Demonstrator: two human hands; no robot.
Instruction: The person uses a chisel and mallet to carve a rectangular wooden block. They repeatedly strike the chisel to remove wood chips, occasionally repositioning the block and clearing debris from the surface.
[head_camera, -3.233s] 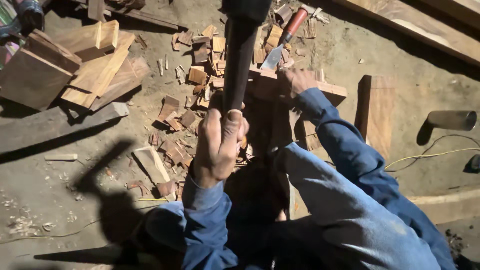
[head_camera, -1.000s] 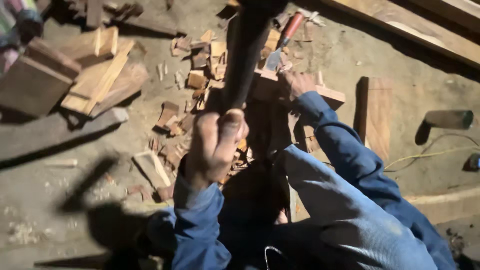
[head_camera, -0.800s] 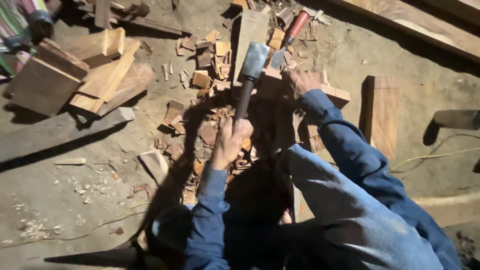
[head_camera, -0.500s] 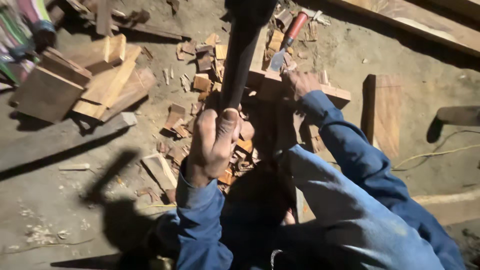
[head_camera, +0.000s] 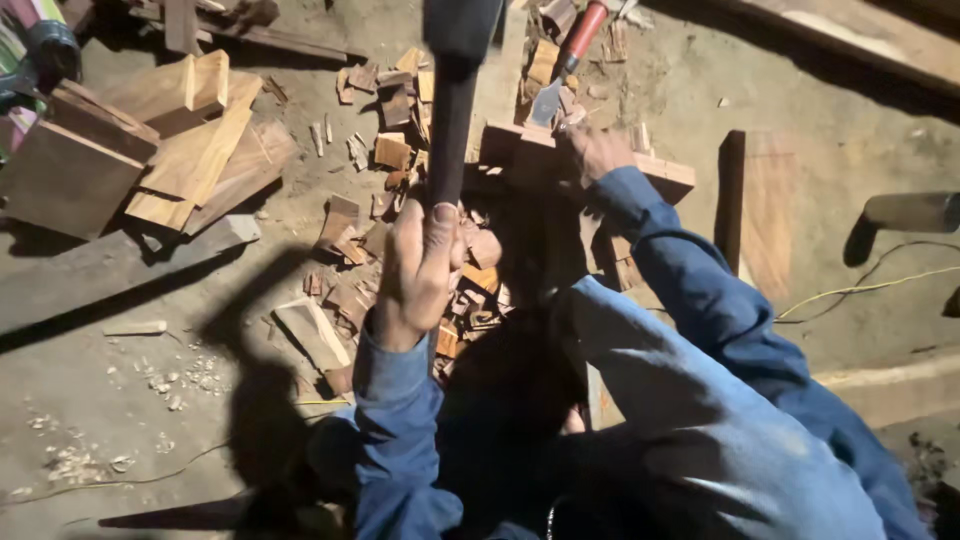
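Across the whole view a dirt floor (head_camera: 120, 400) is seen, littered with wood. At ten o'clock a pile of planks (head_camera: 160, 150) is stacked, with one long dark beam (head_camera: 110, 275) lying just below it toward nine o'clock. At three o'clock a single upright-lying board (head_camera: 760, 220) is set well apart from the rest, and a yellow cord (head_camera: 860, 288) runs past it. From the centre up to twelve o'clock a scatter of wood offcuts (head_camera: 390, 160) is spread. At one o'clock a wooden block (head_camera: 560, 160) rests on the floor; the right hand (head_camera: 595, 150), in a blue sleeve, is pressed on its top, but its fingers are too blurred for their state to be told. Just above that hand, toward twelve o'clock, a red-handled chisel (head_camera: 565, 60) lies with its blade pointing down at the block. At the centre the left hand (head_camera: 420, 270) is raised, its fingers (head_camera: 440, 225) clenched around the handle of a hammer (head_camera: 455, 90), whose dark head is lifted to twelve o'clock at the frame's top edge, close to the camera and above the block.
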